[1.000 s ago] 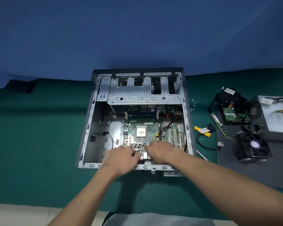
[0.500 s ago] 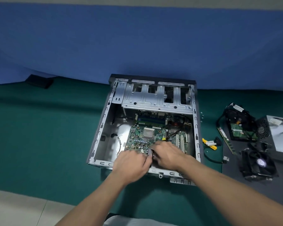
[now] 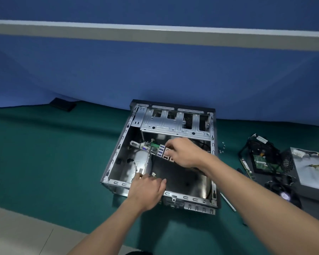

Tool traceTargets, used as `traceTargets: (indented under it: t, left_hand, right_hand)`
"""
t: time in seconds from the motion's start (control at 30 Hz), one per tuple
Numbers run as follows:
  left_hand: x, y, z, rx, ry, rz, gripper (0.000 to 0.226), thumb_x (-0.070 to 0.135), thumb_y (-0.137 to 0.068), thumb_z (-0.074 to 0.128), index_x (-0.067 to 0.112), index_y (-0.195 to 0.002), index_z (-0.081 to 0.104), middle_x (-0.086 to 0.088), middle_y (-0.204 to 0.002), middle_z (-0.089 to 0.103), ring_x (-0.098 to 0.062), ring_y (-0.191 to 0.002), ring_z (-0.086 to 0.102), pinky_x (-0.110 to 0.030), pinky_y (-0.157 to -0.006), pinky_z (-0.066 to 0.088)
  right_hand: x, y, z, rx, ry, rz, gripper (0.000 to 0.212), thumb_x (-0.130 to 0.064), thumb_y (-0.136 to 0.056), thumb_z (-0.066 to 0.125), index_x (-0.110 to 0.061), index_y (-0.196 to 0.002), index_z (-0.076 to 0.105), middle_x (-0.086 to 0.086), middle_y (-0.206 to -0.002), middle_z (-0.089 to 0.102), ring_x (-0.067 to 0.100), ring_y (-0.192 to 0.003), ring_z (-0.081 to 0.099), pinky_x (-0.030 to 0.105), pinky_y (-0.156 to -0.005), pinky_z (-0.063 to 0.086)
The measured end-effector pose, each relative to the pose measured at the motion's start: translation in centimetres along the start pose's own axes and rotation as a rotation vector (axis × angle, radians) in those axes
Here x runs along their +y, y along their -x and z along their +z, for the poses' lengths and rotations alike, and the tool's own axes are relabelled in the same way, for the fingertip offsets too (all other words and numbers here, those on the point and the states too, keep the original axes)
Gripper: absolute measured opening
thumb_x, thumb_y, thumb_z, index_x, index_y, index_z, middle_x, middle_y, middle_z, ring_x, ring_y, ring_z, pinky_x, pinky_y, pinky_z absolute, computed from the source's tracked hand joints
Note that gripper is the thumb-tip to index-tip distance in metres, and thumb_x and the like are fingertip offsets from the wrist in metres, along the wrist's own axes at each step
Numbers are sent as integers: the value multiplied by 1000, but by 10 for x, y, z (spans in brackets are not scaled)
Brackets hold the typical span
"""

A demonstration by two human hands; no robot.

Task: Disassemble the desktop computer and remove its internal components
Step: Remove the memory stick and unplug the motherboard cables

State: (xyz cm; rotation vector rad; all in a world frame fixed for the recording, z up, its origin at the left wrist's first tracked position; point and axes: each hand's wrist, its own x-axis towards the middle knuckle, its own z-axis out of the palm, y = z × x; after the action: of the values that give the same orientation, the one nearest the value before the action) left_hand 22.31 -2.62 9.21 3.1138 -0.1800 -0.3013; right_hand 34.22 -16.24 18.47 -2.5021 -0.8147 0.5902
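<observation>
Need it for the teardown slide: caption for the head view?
Right hand and left hand hold the green motherboard tilted, ports up, inside the open grey metal desktop case.

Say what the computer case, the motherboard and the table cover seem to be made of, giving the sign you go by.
The computer case looks like bare sheet metal, likely steel: dull silver, stamped slots, folded edges. The motherboard shows green circuit-board laminate with metal ports on its edge. The table cover seems fabric or felt-like mat: matte green, no glare.
</observation>
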Motion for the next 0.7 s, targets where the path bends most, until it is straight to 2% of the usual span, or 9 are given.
traceTargets:
  t: [0.07, 0.13, 0.17, 0.27, 0.33, 0.4, 0.5, 0.6, 0.7]
  left_hand:
    - [0, 2, -2, -55, 35, -38, 50, 49, -102, 15, 27, -108, 59, 2, -113, 67, -22, -113, 54, -43, -100, 30]
    - [0, 7, -2, -75, 97, -75, 52, 53, -101, 14, 29, -115, 58, 3, -120, 64, -20, -119, 50, -43, -104, 28]
    - [1, 10, -2, -67, 122, -86, 53, 55, -100, 13, 30, -118, 56, 4, -123, 62, -19, -120, 48, -42, -105, 28]
    - [1, 22, -2, -34, 149, -87, 55, 56, -100, 15, 28, -132, 50, 3, -136, 52, -17, -128, 42, -37, -109, 24]
    - [1, 29, -3, -25, 161, -81, 57, 55, -101, 18, 22, -138, 45, 0, -141, 48, -18, -133, 38, -35, -113, 20]
    - [0, 35, -6, -21, 180, -73, 56, 53, -101, 23, 18, -139, 44, -3, -141, 48, -20, -132, 38, -35, -114, 20]
    - [-1, 40, -12, -40, 200, -62, 50, 49, -102, 30, 15, -133, 47, -5, -135, 51, -22, -127, 41, -35, -112, 26]
    - [-3, 44, -18, -72, 179, -25, 47, 45, -100, 38, 13, -135, 43, -7, -132, 51, -24, -123, 42, -37, -110, 30]
    - [-5, 47, -24, -102, 166, 17, 53, 41, -98, 45, 12, -141, 35, -9, -135, 48, -27, -124, 41, -38, -108, 32]
  right_hand:
    - [-6, 7, -14, 15, -102, -1, 23, -29, -97, 53, -9, -97, 64, 2, -85, 67, 15, -77, 60, 28, -66, 44]
    - [-11, 17, -23, -2, -270, 39, 23, -28, -98, 52, -11, -84, 61, -8, -57, 55, 6, -46, 46, 23, -47, 35]
    - [-14, 21, -26, -17, -361, 68, 23, -27, -98, 52, -12, -83, 59, -8, -51, 51, 7, -39, 39, 22, -41, 32]
    - [-25, 32, -35, -8, -571, 109, 21, -23, -98, 53, -7, -88, 61, 8, -69, 53, 16, -51, 43, 31, -48, 36]
    - [-33, 37, -41, 29, -667, 103, 18, -20, -97, 55, -4, -92, 63, 7, -75, 56, 16, -62, 49, 28, -57, 42]
    - [-42, 43, -47, 43, -771, 89, 14, -16, -94, 59, -2, -93, 63, 4, -74, 58, 8, -55, 52, 22, -51, 42]
    - [-54, 54, -53, 33, -889, 71, 12, -11, -90, 65, 0, -92, 62, 7, -70, 57, 12, -54, 48, 32, -58, 39]
    - [-65, 74, -56, 53, -892, 22, 15, -12, -84, 72, 1, -88, 64, 0, -63, 62, 10, -53, 55, 32, -62, 48]
    - [-78, 98, -54, 141, -850, -9, 15, -13, -81, 75, -1, -83, 66, 1, -67, 64, 11, -57, 58, 27, -57, 46]
